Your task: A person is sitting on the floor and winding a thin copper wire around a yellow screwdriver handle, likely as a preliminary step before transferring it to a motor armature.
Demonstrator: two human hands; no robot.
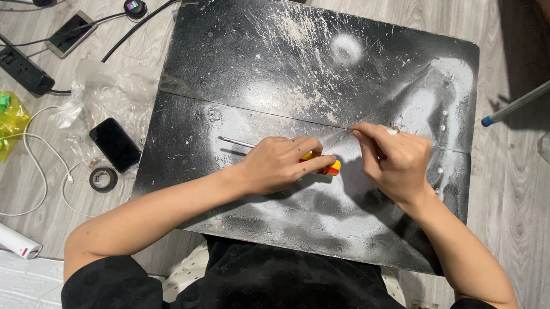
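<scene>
Both forearms angle inward over the scuffed black desk (pixel 239 62). The left hand (pixel 279 165), knuckles up, has its grip clenched on a yellow-red screwdriver (pixel 327 164) at centre, shaft pointing to ten o'clock. The right hand (pixel 393 158), at three o'clock, pinches something too small to tell.

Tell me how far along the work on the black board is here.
Done: nothing finished shows. The black board carries only white scuffs. In hand: the left hand holds a screwdriver, shaft pointing left; the right hand pinches something too small to identify at the board's seam. Left: cannot tell.
</scene>
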